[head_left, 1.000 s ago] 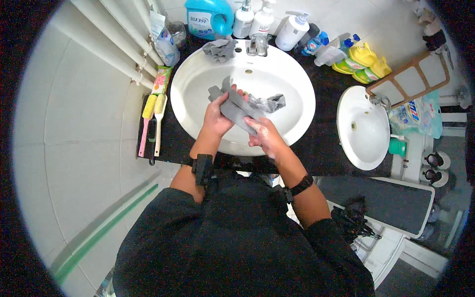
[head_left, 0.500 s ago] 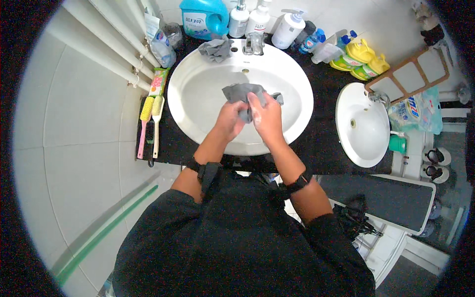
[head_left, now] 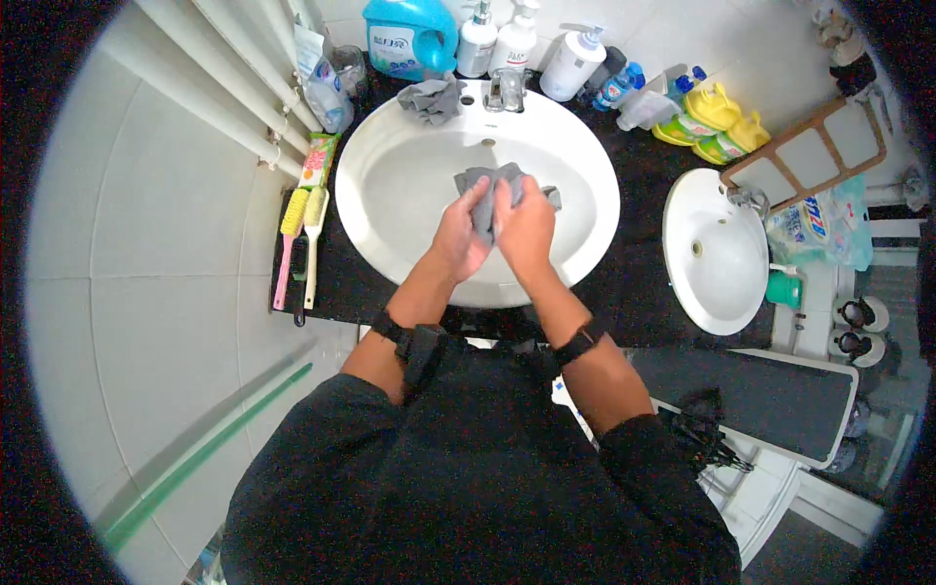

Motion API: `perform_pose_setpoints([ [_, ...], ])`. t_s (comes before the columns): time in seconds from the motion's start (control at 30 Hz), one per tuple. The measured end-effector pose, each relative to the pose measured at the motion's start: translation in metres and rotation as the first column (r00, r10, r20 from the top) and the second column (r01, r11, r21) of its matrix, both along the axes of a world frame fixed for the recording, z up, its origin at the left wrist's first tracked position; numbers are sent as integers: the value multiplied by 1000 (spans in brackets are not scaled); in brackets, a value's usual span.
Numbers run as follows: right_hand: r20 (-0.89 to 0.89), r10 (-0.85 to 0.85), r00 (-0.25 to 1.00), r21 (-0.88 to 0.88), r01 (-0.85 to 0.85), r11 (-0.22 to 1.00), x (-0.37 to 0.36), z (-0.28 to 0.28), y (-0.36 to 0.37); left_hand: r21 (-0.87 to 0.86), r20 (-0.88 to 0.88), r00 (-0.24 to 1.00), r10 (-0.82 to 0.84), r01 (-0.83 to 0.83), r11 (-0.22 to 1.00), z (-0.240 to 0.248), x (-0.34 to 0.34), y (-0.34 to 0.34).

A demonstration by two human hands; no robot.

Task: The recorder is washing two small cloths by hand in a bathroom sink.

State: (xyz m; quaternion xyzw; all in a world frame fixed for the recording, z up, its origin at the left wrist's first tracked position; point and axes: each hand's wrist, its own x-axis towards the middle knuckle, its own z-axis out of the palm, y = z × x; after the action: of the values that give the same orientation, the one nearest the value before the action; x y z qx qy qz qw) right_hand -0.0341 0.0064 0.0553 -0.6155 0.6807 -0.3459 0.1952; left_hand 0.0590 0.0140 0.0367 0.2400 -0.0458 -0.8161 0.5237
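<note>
Closer together than one second earlier, the left hand (head_left: 460, 239) and right hand (head_left: 526, 229) are now gathering the grey cloth (head_left: 486, 214) into a compact bunch; previously it was spanning them as a slanting strip. Both hands are gripping this bunch, thumbs lying on its near side. Most fingertips are disappearing behind the fabric, so exact finger contact is remaining unclear. The bunch is occupying the space above the middle of the white basin (head_left: 385, 229); whether it is touching the bowl cannot be determined.

Just right of the right hand, a piece of grey fabric (head_left: 553, 197) is showing only partly; whether it is joining the held cloth cannot be determined. A crumpled cloth (head_left: 432, 99) is resting on the far left rim, left of the faucet (head_left: 507, 93). Farther back, a blue jug (head_left: 414, 44) is standing, the picture's upper edge cutting off its top. At left, a yellow-bristled brush (head_left: 290, 229) is lying on the black counter (head_left: 624, 283).
</note>
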Motion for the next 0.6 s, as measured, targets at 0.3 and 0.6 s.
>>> perform_pose_setpoints([
  [0.3,100,350,931,-162,-332,929,2,-1,14,-14,-60,989,-132,132,991,-17,-4,-3],
  [0.6,62,-44,997,-57,48,997,-1,8,-16,-33,-87,992,-92,90,995,-3,-14,0],
])
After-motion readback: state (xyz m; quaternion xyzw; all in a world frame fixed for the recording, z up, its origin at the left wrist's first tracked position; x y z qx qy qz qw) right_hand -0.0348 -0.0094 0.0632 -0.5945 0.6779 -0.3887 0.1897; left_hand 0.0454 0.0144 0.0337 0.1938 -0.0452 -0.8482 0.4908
